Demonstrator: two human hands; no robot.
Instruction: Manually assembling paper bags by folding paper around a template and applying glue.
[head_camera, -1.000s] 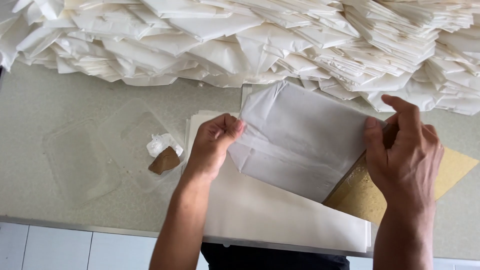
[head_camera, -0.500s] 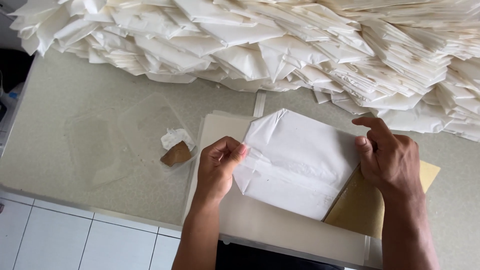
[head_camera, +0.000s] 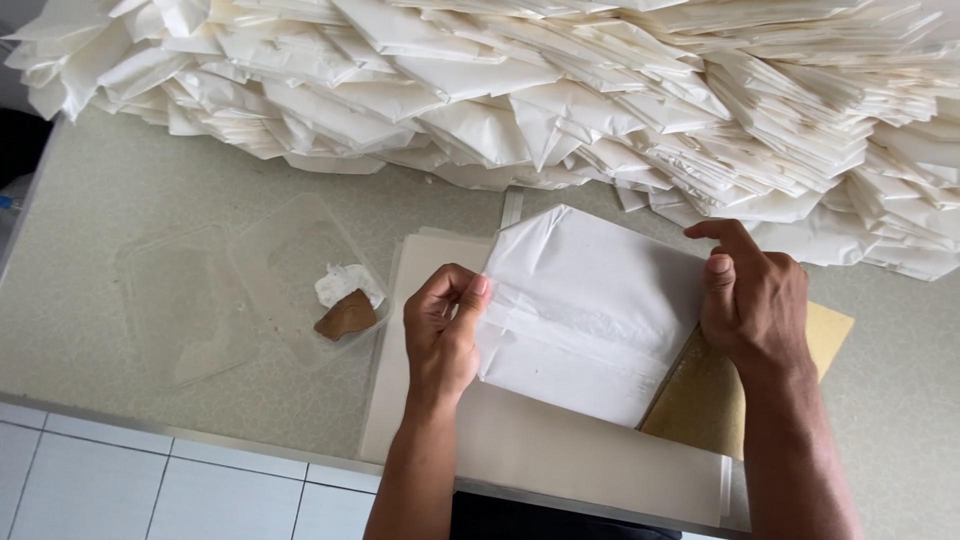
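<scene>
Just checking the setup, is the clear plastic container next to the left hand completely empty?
No, the clear plastic container holds a brown scrap and a crumpled white bit.
</scene>
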